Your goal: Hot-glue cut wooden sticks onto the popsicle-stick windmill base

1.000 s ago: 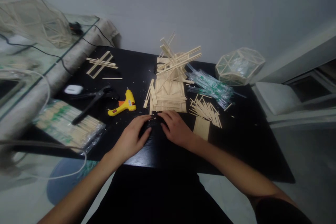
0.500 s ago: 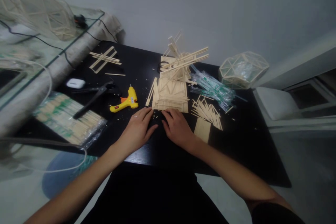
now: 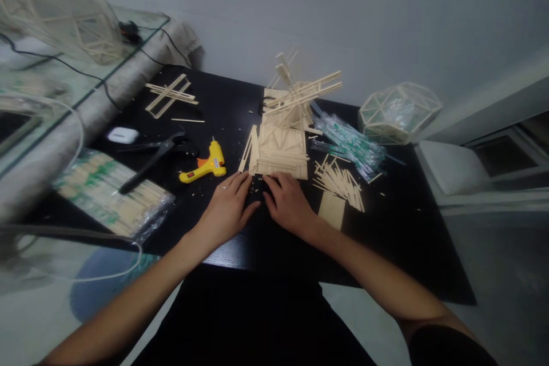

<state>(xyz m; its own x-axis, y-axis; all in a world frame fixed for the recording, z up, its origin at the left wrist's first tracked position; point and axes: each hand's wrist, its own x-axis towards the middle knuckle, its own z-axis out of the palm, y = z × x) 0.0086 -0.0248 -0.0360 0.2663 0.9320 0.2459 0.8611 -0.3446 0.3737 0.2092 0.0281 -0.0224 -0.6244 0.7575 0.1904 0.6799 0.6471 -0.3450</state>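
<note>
On the black table, my left hand (image 3: 228,206) lies with its fingers stretched out and its thumb apart, holding nothing. Its fingertips reach the near left corner of a light wooden board (image 3: 302,169). My right hand (image 3: 288,203) rests likewise, fingers extended at the board's near edge, thumb apart. Thin wooden sticks (image 3: 281,159) lie across the board, and a few lean at its left side. Behind them stands a windmill-like model (image 3: 295,100) of sticks with crossed blades. Left of my left hand lies a yellow glue gun (image 3: 210,164).
Pliers (image 3: 156,160) lie across a bag of wooden sticks (image 3: 115,194) at left, near a white case (image 3: 123,135). Crossed sticks (image 3: 171,95) lie farther back. To the right are loose sticks (image 3: 341,183), plastic-wrapped packs (image 3: 351,140) and a faceted frame (image 3: 398,113).
The board and the sticks on it sit very slightly farther from me. Both hands keep nearly the same place and pose.
</note>
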